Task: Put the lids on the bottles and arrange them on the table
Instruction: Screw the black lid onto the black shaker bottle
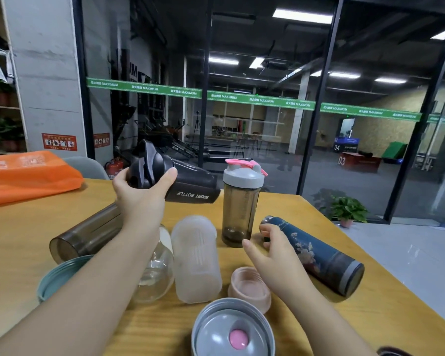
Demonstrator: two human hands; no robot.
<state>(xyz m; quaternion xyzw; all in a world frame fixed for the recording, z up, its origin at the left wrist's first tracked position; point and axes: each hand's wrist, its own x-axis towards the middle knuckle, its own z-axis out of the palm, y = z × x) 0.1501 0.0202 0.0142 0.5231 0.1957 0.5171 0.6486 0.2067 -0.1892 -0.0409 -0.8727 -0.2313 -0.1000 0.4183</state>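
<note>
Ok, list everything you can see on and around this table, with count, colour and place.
Black bottle: 1, lidded, held above table's far side.
Smoky bottle: 1, grey-pink lid, upright, centre.
Brown bottle: 1, lying left, open.
Frosted bottle: 1, lying centre.
Clear bottle: 1, lying beside frosted one.
Blue flask: 1, floral, lying right.
Pink lid: 1, near centre.
Grey lid: 1, pink button, near edge.
Teal lid: 1, left.
Orange bag: 1, far left.
Table: 1, wooden.
Left hand: grips black bottle's lid.
Right hand: touches flask's top.
</note>
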